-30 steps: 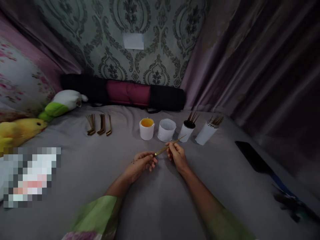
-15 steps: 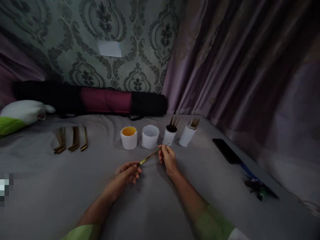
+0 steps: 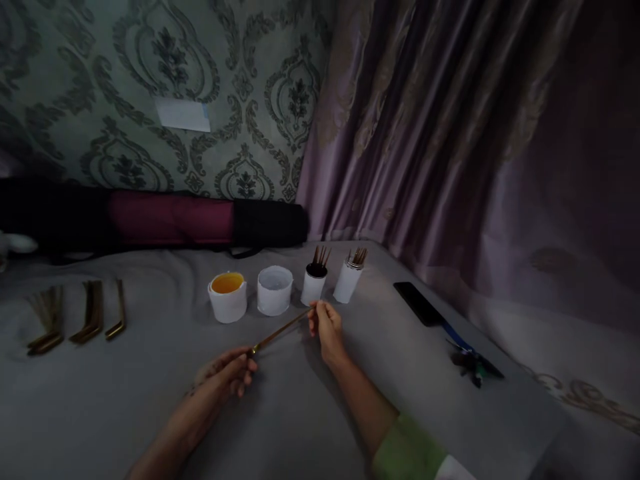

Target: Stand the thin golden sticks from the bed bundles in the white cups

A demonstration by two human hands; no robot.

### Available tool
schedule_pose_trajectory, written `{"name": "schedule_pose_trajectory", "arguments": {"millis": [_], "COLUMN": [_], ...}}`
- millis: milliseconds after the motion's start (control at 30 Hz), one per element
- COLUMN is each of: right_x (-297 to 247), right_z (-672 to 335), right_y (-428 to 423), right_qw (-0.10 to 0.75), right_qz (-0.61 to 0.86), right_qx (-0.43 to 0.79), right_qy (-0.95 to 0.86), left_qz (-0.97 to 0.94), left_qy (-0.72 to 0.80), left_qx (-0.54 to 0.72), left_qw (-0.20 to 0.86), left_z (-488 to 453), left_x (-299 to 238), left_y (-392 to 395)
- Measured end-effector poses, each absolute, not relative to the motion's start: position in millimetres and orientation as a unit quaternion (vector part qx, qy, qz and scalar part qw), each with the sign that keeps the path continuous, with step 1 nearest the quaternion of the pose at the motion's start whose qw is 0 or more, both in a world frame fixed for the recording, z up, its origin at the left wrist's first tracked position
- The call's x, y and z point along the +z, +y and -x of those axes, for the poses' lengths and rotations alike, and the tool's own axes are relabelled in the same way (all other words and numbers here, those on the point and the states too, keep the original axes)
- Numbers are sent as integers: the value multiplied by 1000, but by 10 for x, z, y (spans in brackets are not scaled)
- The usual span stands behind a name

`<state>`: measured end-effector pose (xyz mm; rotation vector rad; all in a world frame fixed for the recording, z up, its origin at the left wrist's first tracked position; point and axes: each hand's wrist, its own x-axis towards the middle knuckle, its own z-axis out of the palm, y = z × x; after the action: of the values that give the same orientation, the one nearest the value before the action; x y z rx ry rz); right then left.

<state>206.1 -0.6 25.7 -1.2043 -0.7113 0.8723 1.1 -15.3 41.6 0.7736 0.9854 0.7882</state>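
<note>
My left hand point(image 3: 227, 370) and my right hand point(image 3: 326, 330) both pinch one thin golden-brown stick point(image 3: 281, 330), one at each end, just above the grey sheet. The stick slants up to the right. Just beyond it stand a white cup with yellow contents point(image 3: 227, 297), an empty-looking white cup point(image 3: 275, 290), a white cup with a dark top holding several sticks point(image 3: 315, 279) and a second white holder of sticks point(image 3: 349, 277). My right hand is nearest the dark-topped cup.
Three bundles of bent golden sticks point(image 3: 90, 317) lie at the left on the grey sheet point(image 3: 150, 400). A black and maroon roll point(image 3: 165, 217) lies along the patterned wall. A dark phone point(image 3: 417, 303) and a blue-corded item point(image 3: 467, 357) lie right, beside purple curtains point(image 3: 475, 147).
The view has swung to the right, so the cups and bundles sit further left in frame and the soft toys are gone from view. Both hands still hold the stick, now spread a little wider.
</note>
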Motion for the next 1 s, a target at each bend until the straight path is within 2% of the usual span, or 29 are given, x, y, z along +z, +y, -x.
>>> {"name": "schedule_pose_trajectory", "arguments": {"millis": [433, 733, 1000], "right_x": [230, 278, 425], "right_z": [-2131, -2136, -2200], "right_y": [-46, -49, -50], "right_qw": [678, 668, 670], "right_qz": [541, 552, 549], "right_qx": [395, 383, 357], "right_qy": [-302, -320, -350], "left_qz": [-346, -343, -335], "left_qy": [451, 426, 431], "left_qx": [360, 356, 354], "left_qw": [739, 758, 759], "left_z": [-17, 6, 1], "left_x": [408, 210, 319], "left_y": [-171, -66, -98]}}
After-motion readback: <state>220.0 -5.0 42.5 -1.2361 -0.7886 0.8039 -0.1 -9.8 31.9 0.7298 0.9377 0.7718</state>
